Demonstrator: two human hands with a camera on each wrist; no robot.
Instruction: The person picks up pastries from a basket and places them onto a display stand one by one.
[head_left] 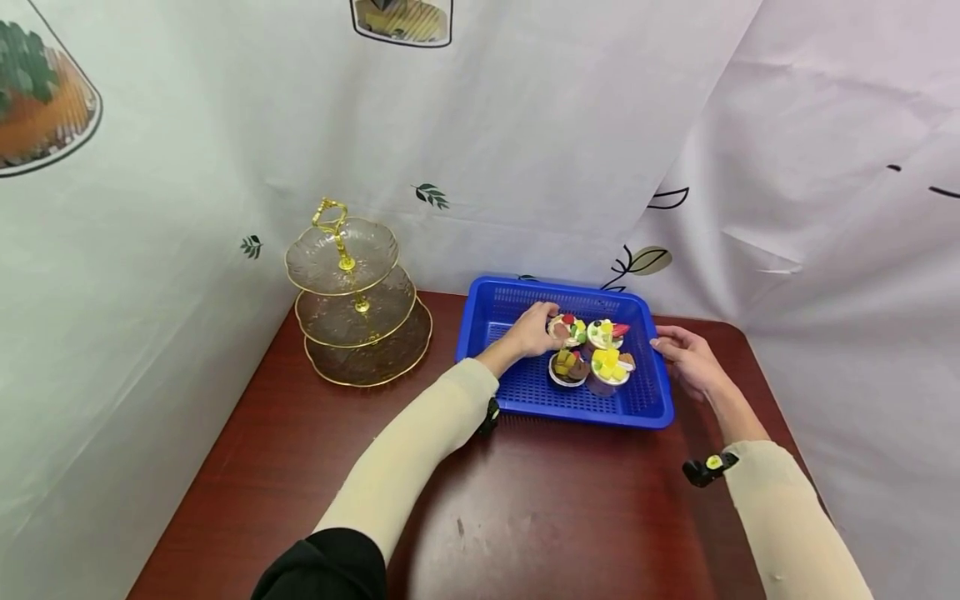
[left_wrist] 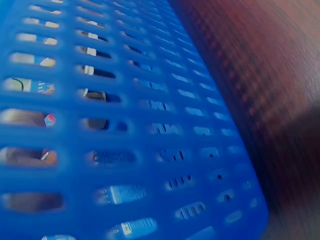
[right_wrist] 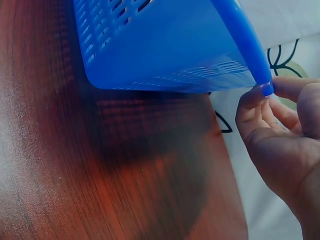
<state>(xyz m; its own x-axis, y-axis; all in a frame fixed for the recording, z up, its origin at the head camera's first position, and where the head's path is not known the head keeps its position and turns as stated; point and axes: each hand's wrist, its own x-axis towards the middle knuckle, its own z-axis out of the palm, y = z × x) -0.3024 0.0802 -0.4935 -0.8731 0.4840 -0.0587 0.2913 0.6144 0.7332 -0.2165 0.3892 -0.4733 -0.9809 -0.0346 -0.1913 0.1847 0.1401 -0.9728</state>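
A blue plastic basket (head_left: 555, 408) with slotted walls holds several small dessert cups topped with fruit. My left hand (head_left: 528, 332) reaches over its near left side and grips the back-left dessert cup (head_left: 572, 330), which has red and green pieces on top. Beside that cup stands one with a red slice (head_left: 606, 333). Nearer me are a dark cup (head_left: 567, 367) and a cup with yellow cubes (head_left: 609, 367). At the basket's right end, my right hand (right_wrist: 285, 125) pinches the rim (right_wrist: 245, 40) between thumb and fingers. In the left wrist view, the basket wall hides my left fingers.
A three-tier glass stand (head_left: 360, 308) with gold edges and a gold handle is at the back left of the reddish-brown table (head_left: 525, 508). White printed cloth (head_left: 540, 150) hangs behind the table and along its sides.
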